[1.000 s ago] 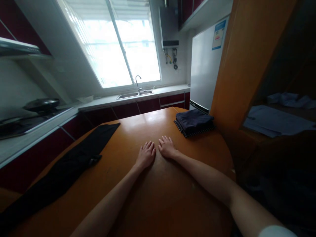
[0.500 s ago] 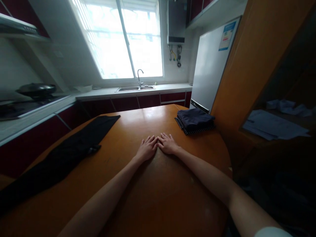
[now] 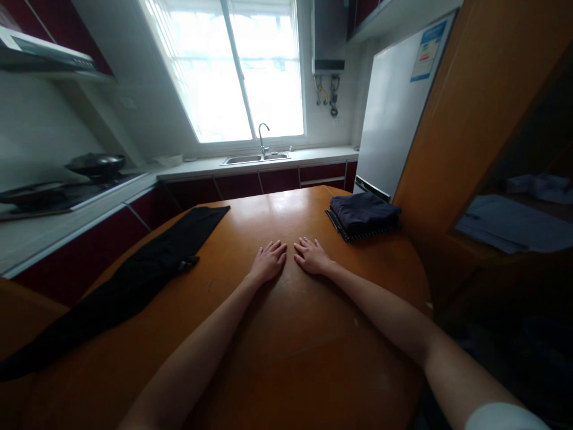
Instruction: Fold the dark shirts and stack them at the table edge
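Note:
Both of my hands rest palm down on the brown wooden table (image 3: 277, 334), holding nothing. My left hand (image 3: 268, 261) lies with its fingers stretched out, and a narrow gap parts it from my right hand (image 3: 310, 257), whose fingers are spread flat as well. Left of my hands a long black garment (image 3: 147, 263), seemingly a pair of trousers, stretches along the table's left side. Beyond my right hand sits a small stack of folded dark clothes (image 3: 364, 212), navy on top with a dotted or striped piece beneath.
A counter with a sink (image 3: 244, 159) and tap runs under the window. At left stand a stove and a dark pan (image 3: 96, 164). A white fridge (image 3: 394, 113) rises behind the folded stack. Papers (image 3: 514, 224) lie on a shelf at right.
My hands were touching at the fingertips and have moved slightly apart. The whole view has shifted a little, so the surroundings appear farther right. The clothes lie as before.

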`<state>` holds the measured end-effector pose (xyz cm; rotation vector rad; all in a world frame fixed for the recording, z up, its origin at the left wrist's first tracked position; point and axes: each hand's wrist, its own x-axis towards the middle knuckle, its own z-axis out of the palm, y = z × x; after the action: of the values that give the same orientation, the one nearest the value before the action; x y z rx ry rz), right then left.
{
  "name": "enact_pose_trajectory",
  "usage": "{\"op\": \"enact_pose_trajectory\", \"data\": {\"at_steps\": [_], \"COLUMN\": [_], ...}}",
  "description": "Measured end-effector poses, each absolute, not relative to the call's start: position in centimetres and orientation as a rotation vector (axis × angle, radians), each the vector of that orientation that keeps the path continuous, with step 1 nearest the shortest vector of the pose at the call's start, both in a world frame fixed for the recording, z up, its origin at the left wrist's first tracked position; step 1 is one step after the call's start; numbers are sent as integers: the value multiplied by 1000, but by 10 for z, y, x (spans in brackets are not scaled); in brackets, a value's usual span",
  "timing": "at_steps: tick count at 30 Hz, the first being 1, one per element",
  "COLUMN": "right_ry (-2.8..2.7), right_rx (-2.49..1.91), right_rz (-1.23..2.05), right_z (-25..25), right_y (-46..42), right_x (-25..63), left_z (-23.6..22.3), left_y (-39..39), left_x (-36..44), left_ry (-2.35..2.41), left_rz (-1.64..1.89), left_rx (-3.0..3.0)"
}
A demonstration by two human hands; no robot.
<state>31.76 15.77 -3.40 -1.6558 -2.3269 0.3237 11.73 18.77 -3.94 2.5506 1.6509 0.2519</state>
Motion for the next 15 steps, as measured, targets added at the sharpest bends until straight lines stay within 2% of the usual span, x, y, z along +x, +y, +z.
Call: {"op": "enact_pose_trajectory", "data": {"at_steps": [4, 7, 11, 15], "right_ry": [-2340, -2348, -2366, -2400], "right_rx": [-1649, -1647, -1650, -1642], "right_rz": [336, 340, 294, 224], "right_z": [-34, -35, -42, -55], "right_y": [158, 157, 158, 164], "right_x": [318, 318, 319, 321], "left_z": [-35, -28, -19, -19], "left_y": [211, 219, 208, 199], "left_x": [69, 13, -48, -69], "left_ry": [2258, 2633, 2804, 2856], "left_rz": [231, 348, 541, 594], "left_rx": [2210, 1914, 1612, 1521]}}
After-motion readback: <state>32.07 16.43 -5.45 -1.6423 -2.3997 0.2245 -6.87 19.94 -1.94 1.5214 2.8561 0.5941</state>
